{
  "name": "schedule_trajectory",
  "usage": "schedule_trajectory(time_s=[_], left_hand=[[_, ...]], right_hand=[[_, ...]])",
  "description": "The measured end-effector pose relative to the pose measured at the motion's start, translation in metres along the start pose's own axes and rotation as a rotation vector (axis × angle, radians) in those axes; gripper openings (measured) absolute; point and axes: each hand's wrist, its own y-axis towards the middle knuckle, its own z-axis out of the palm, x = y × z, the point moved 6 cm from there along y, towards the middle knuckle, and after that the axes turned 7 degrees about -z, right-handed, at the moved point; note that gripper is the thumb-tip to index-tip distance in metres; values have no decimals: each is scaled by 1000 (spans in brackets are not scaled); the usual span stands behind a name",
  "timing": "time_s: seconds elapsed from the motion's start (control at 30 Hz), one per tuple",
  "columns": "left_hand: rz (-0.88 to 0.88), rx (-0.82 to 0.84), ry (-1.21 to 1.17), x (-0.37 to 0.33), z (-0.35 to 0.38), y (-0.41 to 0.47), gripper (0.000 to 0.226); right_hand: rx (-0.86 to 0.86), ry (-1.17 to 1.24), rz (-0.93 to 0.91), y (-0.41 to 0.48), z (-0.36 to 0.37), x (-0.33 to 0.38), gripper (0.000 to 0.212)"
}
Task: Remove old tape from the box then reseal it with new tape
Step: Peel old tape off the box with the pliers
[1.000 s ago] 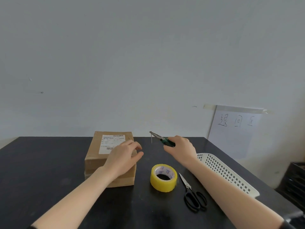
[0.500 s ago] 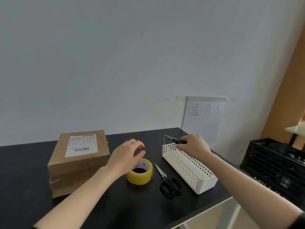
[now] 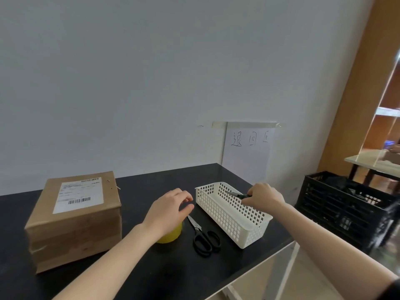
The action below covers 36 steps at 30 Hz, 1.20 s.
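Showing one box (image 3: 73,217) at 9 o'clock, one tape roll (image 3: 171,234) half-hidden under the slack-fingered left hand (image 3: 166,211), one scissors (image 3: 204,239), one basket (image 3: 229,219) at 3 o'clock; right hand (image 3: 264,197), fingers clamped on one green tool (image 3: 234,194).

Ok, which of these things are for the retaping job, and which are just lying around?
For the job:
box
tape roll
scissors
green-handled tool, held in the right hand

Probably just lying about:
basket
crate
sign on the wall
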Motion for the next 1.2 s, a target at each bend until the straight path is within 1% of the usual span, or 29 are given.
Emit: schedule_trajectory(time_s=[0.1, 0.2, 0.27, 0.37, 0.5, 0.6, 0.67, 0.77, 1.0, 1.13, 1.2], left_hand=[[3, 10, -2, 0, 4, 0, 21], [-5, 17, 2, 2, 6, 0, 20], [-9, 25, 1, 4, 8, 0, 20], [-16, 40, 8, 5, 9, -2, 20], [-21, 40, 13, 5, 8, -4, 20], [-18, 29, 20, 6, 3, -4, 20], [-16, 16, 35, 7, -2, -4, 21], [-24, -5, 77, 13, -11, -5, 21], [-79, -110, 196, 31, -35, -8, 24], [-204, -256, 346, 51, -52, -9, 29], [-279, -274, 394, 61, -59, -11, 37]], right_hand=[[14, -71, 26, -2, 2, -7, 18], [29, -107, 35, -4, 5, -10, 22], [21, -115, 35, -5, 7, -12, 22], [-9, -129, 28, -5, 8, -13, 18], [-45, -131, 13, -5, 7, -12, 23], [-81, -114, -4, -4, 5, -9, 17], [-111, -86, -24, -3, 4, -5, 15], [-172, -69, -75, -1, 3, 5, 17], [-249, -52, -177, 2, 9, 31, 29], [-273, -12, -221, 4, 12, 51, 34], [-285, 17, -244, 4, 14, 63, 35]])
